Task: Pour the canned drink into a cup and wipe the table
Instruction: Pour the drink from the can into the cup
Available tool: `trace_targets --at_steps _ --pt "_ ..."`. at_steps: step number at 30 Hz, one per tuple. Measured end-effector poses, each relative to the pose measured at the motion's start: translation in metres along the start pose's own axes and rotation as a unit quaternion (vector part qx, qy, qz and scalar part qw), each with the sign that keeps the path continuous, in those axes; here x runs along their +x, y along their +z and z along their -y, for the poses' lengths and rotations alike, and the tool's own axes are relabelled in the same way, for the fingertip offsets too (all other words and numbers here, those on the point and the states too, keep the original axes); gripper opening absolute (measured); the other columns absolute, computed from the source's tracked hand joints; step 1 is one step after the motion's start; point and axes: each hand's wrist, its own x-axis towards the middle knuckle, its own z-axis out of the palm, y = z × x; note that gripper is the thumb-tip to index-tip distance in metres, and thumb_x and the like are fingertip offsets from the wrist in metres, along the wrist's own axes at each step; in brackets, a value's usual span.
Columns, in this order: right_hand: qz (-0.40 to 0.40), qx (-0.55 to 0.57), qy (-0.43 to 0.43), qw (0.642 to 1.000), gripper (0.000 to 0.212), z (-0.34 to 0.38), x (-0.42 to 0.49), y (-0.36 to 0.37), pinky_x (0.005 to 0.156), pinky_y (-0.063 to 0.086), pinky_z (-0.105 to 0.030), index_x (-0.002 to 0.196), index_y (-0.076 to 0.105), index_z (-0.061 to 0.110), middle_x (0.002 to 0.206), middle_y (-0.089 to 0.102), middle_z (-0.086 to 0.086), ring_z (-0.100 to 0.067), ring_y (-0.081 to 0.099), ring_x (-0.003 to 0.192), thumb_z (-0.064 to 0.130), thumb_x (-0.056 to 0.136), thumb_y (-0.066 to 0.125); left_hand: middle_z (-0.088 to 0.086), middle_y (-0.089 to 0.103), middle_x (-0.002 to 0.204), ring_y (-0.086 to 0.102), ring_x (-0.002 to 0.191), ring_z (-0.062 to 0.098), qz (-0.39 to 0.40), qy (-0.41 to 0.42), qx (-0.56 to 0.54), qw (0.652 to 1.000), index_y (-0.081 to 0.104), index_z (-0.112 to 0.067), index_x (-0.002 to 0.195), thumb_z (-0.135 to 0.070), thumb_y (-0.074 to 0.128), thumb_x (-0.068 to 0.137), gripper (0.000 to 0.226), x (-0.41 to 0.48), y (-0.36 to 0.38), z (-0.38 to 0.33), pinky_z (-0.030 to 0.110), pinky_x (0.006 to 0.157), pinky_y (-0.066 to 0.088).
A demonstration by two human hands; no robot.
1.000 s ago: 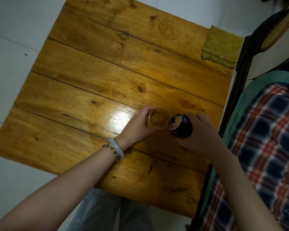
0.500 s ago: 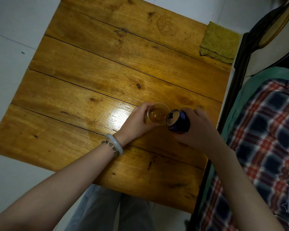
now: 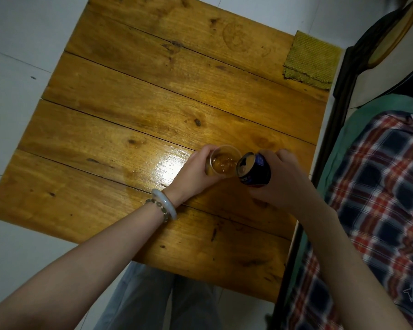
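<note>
L hand [image 3: 194,173] curled round cup [image 3: 222,163]; R hand [image 3: 287,182] grips tilted can [image 3: 256,170]; both forearms stretched fwd, hands close together.

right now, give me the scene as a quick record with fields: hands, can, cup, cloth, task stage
left hand: grips the clear cup from its left side
right hand: holds the dark blue can
can: tilted, open mouth at the cup's rim
cup: holds amber drink; whether it rests on the table cannot be told
cloth: yellow-green, flat on the table's far right corner, untouched
stage: pouring under way, wiping not yet begun
</note>
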Motion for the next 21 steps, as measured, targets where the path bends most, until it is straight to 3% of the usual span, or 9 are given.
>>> trace_targets --at_steps 13,21 --pt "0.005 -0.008 -0.004 1.000 0.075 0.005 -0.004 -0.013 0.074 0.032 -0.028 0.126 0.044 0.023 0.106 0.045 -0.004 -0.013 0.031 0.094 0.044 0.061 0.075 -0.002 0.057 0.121 0.052 0.113 0.013 0.003 -0.005 0.015 1.000 0.047 -0.024 0.124 -0.029 0.082 0.071 0.064 0.000 0.000 0.000 0.038 0.093 0.048" --pt "0.004 -0.022 -0.009 1.000 0.078 0.009 -0.006 -0.024 0.068 0.030 -0.026 0.127 0.041 0.027 0.098 0.035 0.005 -0.011 0.030 0.092 0.045 0.060 0.075 0.001 0.059 0.120 0.053 0.113 0.016 -0.003 0.002 0.016 1.000 0.048 -0.018 0.124 -0.026 0.083 0.071 0.064 -0.001 0.001 -0.002 0.039 0.092 0.047"
